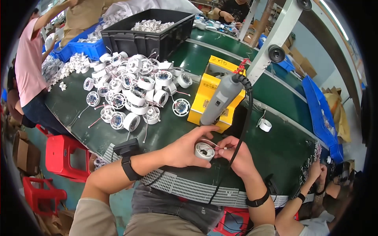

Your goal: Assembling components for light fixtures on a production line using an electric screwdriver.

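Note:
My left hand (185, 148) is closed round a small white round plastic housing (204, 151), its hollow side with dark parts facing up. With thumb and fingers my right hand (239, 158) pinches a thin white wire (210, 142) with a small plug, at the housing's right rim. Just beyond my hands hangs a grey electric screwdriver (222, 100) on a black coiled cord, in front of a yellow fixture (206, 96). A large heap of similar white round units (138, 94), several with circuit boards and wires, lies to the left.
Behind the heap stands a black crate (149, 43) of white parts, beside a blue bin (86, 49). One white unit (265, 125) lies on the green belt at right. A white metal post (271, 43) rises there. Co-workers' arms (303, 192) are at far right; red stools (67, 157) stand left.

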`<state>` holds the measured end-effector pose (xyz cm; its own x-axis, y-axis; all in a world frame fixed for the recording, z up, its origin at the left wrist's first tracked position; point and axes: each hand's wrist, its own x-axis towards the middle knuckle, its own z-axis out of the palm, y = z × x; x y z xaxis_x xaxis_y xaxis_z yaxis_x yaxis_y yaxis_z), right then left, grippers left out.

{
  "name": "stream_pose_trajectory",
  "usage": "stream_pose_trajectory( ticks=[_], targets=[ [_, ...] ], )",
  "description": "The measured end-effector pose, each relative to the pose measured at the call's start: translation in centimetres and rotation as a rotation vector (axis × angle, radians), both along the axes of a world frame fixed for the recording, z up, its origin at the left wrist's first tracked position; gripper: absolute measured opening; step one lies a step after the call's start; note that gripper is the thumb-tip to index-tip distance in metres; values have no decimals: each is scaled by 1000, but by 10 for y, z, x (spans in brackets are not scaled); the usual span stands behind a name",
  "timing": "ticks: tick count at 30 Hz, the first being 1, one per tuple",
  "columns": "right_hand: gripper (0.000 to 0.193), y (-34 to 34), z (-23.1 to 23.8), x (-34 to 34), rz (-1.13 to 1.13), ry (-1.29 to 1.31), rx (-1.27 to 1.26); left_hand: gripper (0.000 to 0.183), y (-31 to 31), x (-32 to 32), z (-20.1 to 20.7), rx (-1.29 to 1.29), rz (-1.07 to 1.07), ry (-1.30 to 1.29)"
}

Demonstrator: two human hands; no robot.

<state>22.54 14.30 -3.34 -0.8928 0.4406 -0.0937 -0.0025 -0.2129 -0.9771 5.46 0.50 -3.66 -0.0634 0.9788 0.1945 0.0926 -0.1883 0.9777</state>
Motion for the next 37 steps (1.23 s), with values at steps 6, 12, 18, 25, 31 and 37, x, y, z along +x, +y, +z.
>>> stream_pose_trajectory(
  ticks=[6,12,18,25,31,37],
  targets=[
    [17,0,11,4,88,62,-143,98,-1,-3,4,23,-95,-73],
    [13,-7,15,-4,113,-37,-103,99,-9,-7,8,3,-80,-53],
    [25,-7,12,9,160,110,-122,94,-3,-8,13,-168,-311,-423],
    [18,-2,7,8,69,59,209,83,0,-8,6,-274,-338,-679],
    [15,-13,15,-2,5,-18,582,76,-3,-16,9,-285,-297,-443],
    [15,-19,15,2,-33,-15,770,57,1,-13,-6,-316,-371,-879]
  ],
)
